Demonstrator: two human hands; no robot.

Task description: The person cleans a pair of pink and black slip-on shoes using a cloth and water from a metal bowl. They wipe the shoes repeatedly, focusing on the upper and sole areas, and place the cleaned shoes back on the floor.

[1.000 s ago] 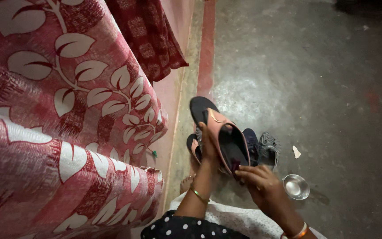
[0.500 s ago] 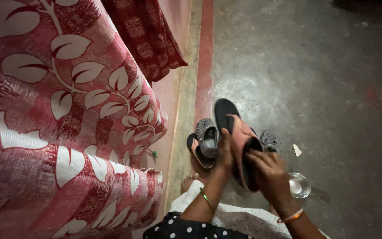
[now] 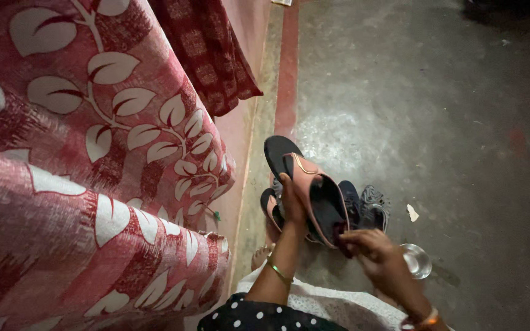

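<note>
Head view: a pink sandal with a dark insole is held on edge above the grey concrete floor. The left hand clasps its side; the right hand pinches its near end. More footwear and a small steel bowl lie beside a leaf-patterned red cloth.

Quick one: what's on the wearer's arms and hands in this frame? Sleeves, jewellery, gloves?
Both hands bare, no gloves. Left hand: thin gold-coloured bangle on the wrist. Right hand: orange and gold-coloured bangles at the wrist. Forearms uncovered; dark white-dotted fabric shows at the lower edge.
</note>
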